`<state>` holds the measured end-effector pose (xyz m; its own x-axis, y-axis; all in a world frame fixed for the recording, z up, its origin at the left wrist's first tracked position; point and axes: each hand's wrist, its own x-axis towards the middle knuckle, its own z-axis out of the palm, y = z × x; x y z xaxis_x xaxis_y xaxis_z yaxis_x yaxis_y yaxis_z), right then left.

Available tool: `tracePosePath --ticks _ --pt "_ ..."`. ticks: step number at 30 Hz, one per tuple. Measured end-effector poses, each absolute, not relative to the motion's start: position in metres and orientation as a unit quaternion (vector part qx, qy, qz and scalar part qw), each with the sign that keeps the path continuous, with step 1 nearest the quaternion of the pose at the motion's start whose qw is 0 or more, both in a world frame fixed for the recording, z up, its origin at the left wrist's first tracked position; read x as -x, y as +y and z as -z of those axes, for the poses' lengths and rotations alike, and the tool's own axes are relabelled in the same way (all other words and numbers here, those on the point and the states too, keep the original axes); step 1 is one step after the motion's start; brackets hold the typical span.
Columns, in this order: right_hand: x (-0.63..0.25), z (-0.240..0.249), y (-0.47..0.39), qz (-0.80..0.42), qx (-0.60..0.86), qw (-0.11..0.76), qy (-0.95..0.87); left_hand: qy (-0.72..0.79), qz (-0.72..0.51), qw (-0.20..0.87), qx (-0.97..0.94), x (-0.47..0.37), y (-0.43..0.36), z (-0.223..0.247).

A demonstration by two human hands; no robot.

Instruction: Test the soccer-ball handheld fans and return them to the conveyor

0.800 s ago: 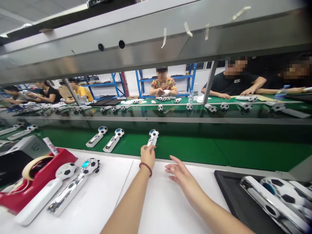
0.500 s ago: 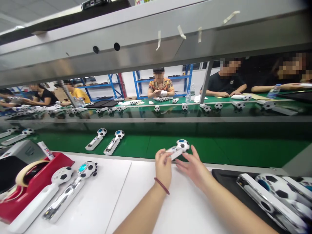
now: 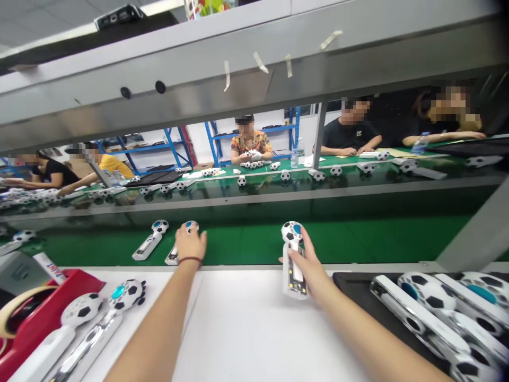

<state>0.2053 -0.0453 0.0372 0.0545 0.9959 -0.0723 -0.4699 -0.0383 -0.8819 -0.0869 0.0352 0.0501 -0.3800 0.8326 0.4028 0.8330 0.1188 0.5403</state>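
My right hand (image 3: 312, 265) grips a white handheld device with a soccer-ball head (image 3: 292, 233), held upright over the near edge of the green belt. Its handle is uncovered toward me, showing inner parts, and my thumb lies across it. Out to the left, my left hand (image 3: 191, 245) reaches over a second such device (image 3: 172, 257) on the belt, its thumb apart from the fingers. The hand hides most of that device, and whether it touches it is unclear. Another soccer-ball device (image 3: 148, 246) lies just left of it.
A red tape dispenser (image 3: 75, 284) and two larger-looking devices (image 3: 127, 294) sit on the white worktop (image 3: 234, 329) at left. A black tray (image 3: 350, 284) with several devices is at right. Beyond the belt (image 3: 242, 239), co-workers sit under a metal beam (image 3: 199, 95).
My left hand has let go of the device and moved left over another on the belt. My right hand has closed on the device and turned it upright. The view has shifted.
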Motion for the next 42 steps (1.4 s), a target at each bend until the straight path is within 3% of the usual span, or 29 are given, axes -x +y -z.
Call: tracePosePath --ticks 4,9,17,25,37,42 --pt "-0.206 -0.04 -0.044 -0.641 0.33 0.599 -0.347 -0.813 0.319 -0.093 0.479 0.151 0.049 -0.058" --pt "-0.212 -0.04 -0.041 -0.667 0.271 0.608 -0.336 -0.794 0.317 -0.188 0.483 0.144 0.055 -0.044" --pt "-0.212 -0.044 -0.048 -0.659 0.3 0.594 -0.351 -0.648 0.496 -0.339 0.468 0.052 0.023 -0.037" --pt "-0.212 -0.047 -0.053 -0.646 0.324 0.599 -0.345 -0.45 0.626 -0.46 0.442 0.004 -0.022 -0.062" --pt "-0.202 -0.042 -0.057 -0.685 0.332 0.537 -0.364 -0.479 0.563 -0.468 0.485 0.009 -0.03 -0.068" --pt "-0.203 -0.036 -0.055 -0.638 0.377 0.527 -0.416 -0.5 0.555 -0.451 0.489 0.001 -0.029 -0.064"
